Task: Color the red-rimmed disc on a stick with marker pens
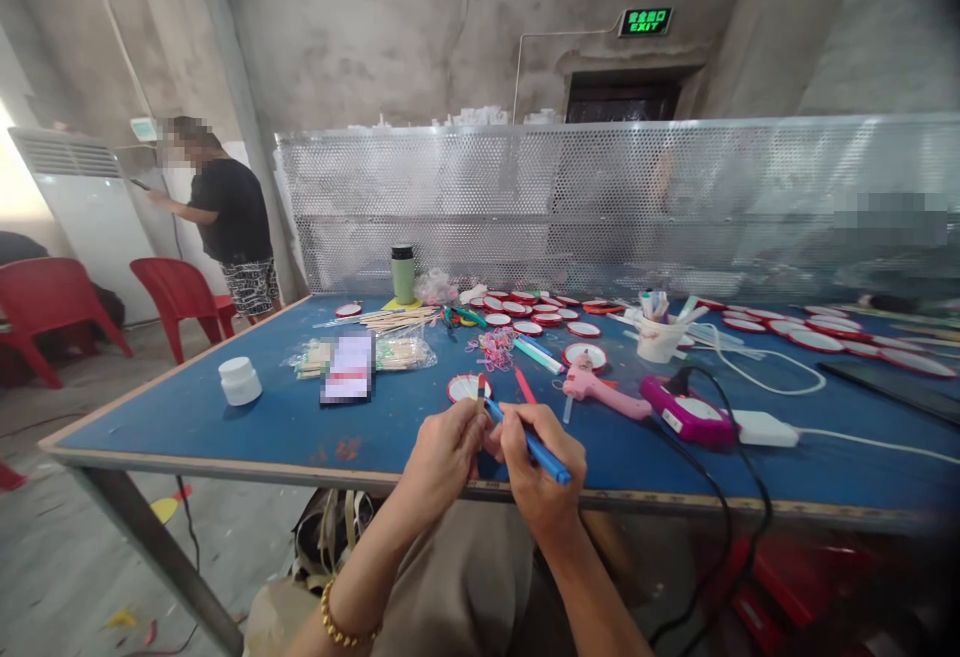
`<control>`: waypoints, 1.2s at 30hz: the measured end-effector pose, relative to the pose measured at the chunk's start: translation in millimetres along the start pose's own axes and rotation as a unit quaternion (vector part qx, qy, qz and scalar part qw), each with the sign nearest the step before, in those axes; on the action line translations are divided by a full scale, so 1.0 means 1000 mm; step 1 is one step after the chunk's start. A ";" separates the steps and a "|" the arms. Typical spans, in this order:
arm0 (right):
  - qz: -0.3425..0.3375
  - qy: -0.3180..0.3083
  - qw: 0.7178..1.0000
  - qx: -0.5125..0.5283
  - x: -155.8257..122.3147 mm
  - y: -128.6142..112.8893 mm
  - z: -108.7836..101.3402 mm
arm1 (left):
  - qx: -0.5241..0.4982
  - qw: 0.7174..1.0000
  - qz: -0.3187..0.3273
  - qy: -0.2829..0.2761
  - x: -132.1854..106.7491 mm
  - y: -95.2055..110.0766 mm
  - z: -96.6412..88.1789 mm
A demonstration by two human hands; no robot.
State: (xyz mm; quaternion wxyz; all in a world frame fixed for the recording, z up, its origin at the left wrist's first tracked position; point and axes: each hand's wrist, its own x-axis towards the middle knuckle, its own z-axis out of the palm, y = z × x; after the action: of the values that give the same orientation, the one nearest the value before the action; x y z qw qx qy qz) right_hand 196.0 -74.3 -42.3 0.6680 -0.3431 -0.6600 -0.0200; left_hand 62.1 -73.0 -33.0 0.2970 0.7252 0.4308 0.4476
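My left hand (446,447) is closed around a small, thin wooden-looking stick (481,389) that points up and has a dark reddish part near its top. In my right hand (546,477) is a blue marker pen (549,459), its tip end close to the stick and to my left fingers. Just behind both hands lies a white disc with a red rim (466,386). A red pen (525,386) rests on the table beyond my right fingers. My fingers hide the lower part of the stick.
A pink glue gun (611,393), a purple power strip (686,413) and a cup of pens (658,337) stand right. A phone (348,367), stick bundles (401,352), a white jar (240,381) and a green bottle (403,275) are left. A person (225,202) stands beyond the table.
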 end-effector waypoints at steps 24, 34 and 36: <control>0.006 -0.004 1.000 0.009 -0.002 -0.001 0.000 | 0.012 1.000 -0.001 0.003 0.000 0.000 0.000; 0.003 -0.009 1.000 0.001 0.000 -0.001 0.000 | 0.012 1.000 -0.001 0.001 0.000 0.002 -0.001; 0.004 -0.002 1.000 0.000 0.000 -0.002 0.000 | 0.016 1.000 0.000 0.002 0.000 0.001 -0.001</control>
State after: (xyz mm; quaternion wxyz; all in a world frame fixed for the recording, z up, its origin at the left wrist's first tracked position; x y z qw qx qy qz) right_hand 195.2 -75.7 -41.5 0.6668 -0.3460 -0.6599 -0.0164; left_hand 61.9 -73.5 -31.9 0.2843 0.7287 0.4390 0.4421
